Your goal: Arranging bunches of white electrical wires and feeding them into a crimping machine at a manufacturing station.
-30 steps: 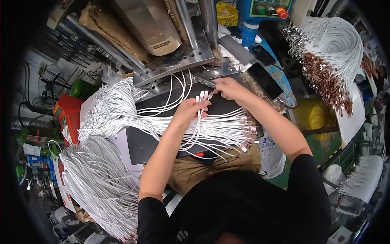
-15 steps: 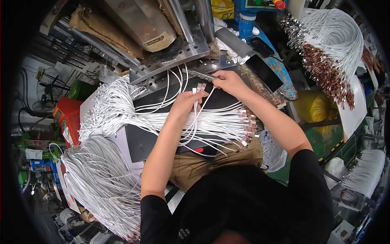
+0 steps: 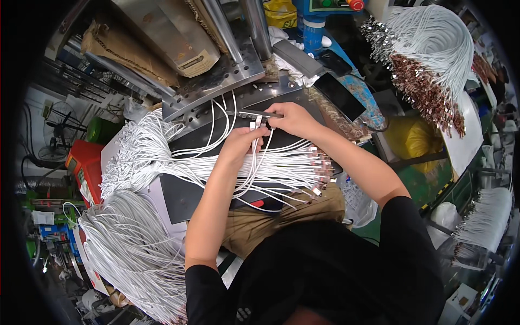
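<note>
White cables (image 3: pixel 254 172) lie in a wide bundle across a black surface on my lap, with metal and copper-coloured plugs (image 3: pixel 325 165) at their right ends. My left hand (image 3: pixel 241 144) is closed on a few of these cables, just below their plugs (image 3: pixel 257 123), which stick up past the fingertips. My right hand (image 3: pixel 292 120) pinches a narrow grey metal strip (image 3: pixel 245 114) that points left, above the plugs. One cable hangs down beneath the right fingers; whether they grip it too is hidden. The strip and the plugs appear very close; contact cannot be made out.
A perforated steel machine plate (image 3: pixel 216 89) with posts stands ahead. A black phone (image 3: pixel 340 96) lies on the worn blue bench to the right. Thick cable bundles sit at the lower left (image 3: pixel 130 249) and upper right (image 3: pixel 433 43). A red box (image 3: pixel 85 165) is at the left.
My right hand has come closer to my left, bringing the metal strip over to the plugs. The left hand keeps its hold on the cables. The whole view has shifted slightly.
</note>
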